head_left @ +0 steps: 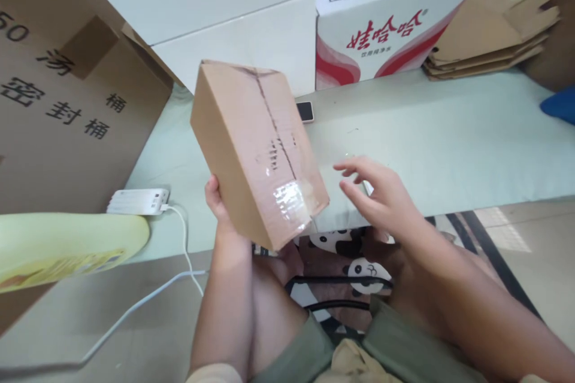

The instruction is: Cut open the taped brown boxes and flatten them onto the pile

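Observation:
A brown cardboard box (265,149) is held up, tilted, above the low covered surface, with clear tape shining over its lower end and a dark seam down its face. My left hand (217,198) grips its lower left side; the thumb or a finger shows at the edge and the other fingers are hidden. My right hand (375,191) hovers to the right of the box, apart from it, fingers spread with nothing clearly between them. Something small and pale lies behind its palm, too covered to name. Behind the box, a small dark-screened device (305,112) lies partly hidden.
A white and red carton (381,36) stands at the back beside plain white boxes (238,30). Flattened cardboard (489,30) is stacked at right. On the left are a large carton (67,102), a white power bank (138,201) with a cable, and a yellow bottle-like object (72,239).

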`<state>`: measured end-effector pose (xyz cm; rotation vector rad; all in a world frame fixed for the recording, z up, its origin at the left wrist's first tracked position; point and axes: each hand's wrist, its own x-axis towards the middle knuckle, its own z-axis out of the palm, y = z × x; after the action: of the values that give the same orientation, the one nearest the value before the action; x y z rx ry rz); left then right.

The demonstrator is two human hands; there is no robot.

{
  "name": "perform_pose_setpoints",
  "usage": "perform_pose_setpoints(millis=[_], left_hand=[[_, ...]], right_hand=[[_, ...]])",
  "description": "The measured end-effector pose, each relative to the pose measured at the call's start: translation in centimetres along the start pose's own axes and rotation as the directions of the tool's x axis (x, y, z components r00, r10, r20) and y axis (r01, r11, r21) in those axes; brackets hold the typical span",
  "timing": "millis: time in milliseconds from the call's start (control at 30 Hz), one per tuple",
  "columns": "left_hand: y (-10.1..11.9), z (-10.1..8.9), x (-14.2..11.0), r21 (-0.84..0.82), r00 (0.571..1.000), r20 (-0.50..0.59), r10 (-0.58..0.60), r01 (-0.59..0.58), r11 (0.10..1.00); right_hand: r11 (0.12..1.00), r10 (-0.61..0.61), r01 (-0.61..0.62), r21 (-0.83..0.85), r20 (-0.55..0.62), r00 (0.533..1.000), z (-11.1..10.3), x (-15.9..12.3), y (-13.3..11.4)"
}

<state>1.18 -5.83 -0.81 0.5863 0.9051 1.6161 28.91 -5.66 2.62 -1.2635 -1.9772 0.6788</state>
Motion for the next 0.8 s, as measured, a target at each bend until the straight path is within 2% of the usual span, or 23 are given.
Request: perform_pose_setpoints(millis=[33,100,133,200,267,333,400,433,533,600,667,800], left_hand=[[0.0,0.3,0.2,-0.015,1.000,-0.007,0.016,-0.016,1.000],[-0.2,0.9,0.5,-0.035,0.999,-0.015,0.045,-0.046,0.998],[-0.3,1.1,0.6,-0.033,0.998,-0.016,0.062,-0.063,0.997],[-0.7,1.6,0.8,-0.024,0.996,-0.006,0.090,-0.090,0.996],[-1.2,2.0,0.9,-0.008,0.995,0.012,0.102,-0.102,0.995],[-1.6,2.2,1.0,-0.002,0.996,0.035,0.081,-0.081,0.997],[-2.0,2.2,1.1,-0.001,0.997,0.057,0.048,-0.048,0.999],[-2.2,2.1,1.2,0.002,0.997,0.067,0.032,-0.033,0.999],[-2.6,1.6,1.5,0.018,0.996,0.086,0.006,-0.007,1.000],[-2.8,1.3,1.7,0.028,0.997,0.078,0.013,-0.016,0.999],[-2.8,1.2,1.8,0.035,0.997,0.071,0.019,-0.021,0.999],[-2.8,1.1,1.7,0.085,0.994,0.108,0.002,-0.011,0.996]], right_hand=[[0.985,0.132,-0.130,-0.117,0.010,0.991,-0.4,-0.1,0.8],[0.874,0.372,-0.329,-0.356,0.058,0.926,-1.0,-0.3,2.5],[0.811,0.456,-0.372,-0.451,0.089,0.885,-1.1,-0.3,3.2],[0.735,0.547,-0.390,-0.555,0.145,0.824,-1.2,-0.4,4.3],[0.731,0.565,-0.404,-0.550,0.156,0.810,-1.3,-0.4,4.8],[0.800,0.525,-0.430,-0.418,0.141,0.839,-1.6,-0.3,4.8],[0.892,0.447,-0.426,-0.152,0.143,0.883,-2.1,-0.3,4.3],[0.911,0.408,-0.412,0.003,0.145,0.902,-2.3,-0.3,4.0],[0.857,0.341,-0.371,0.358,0.148,0.929,-2.6,-0.6,3.2],[0.813,0.301,-0.340,0.472,0.160,0.940,-2.7,-0.9,2.8],[0.789,0.235,-0.318,0.525,0.221,0.947,-2.6,-1.1,2.7],[0.794,0.142,-0.313,0.521,0.342,0.929,-2.6,-1.4,2.5]])
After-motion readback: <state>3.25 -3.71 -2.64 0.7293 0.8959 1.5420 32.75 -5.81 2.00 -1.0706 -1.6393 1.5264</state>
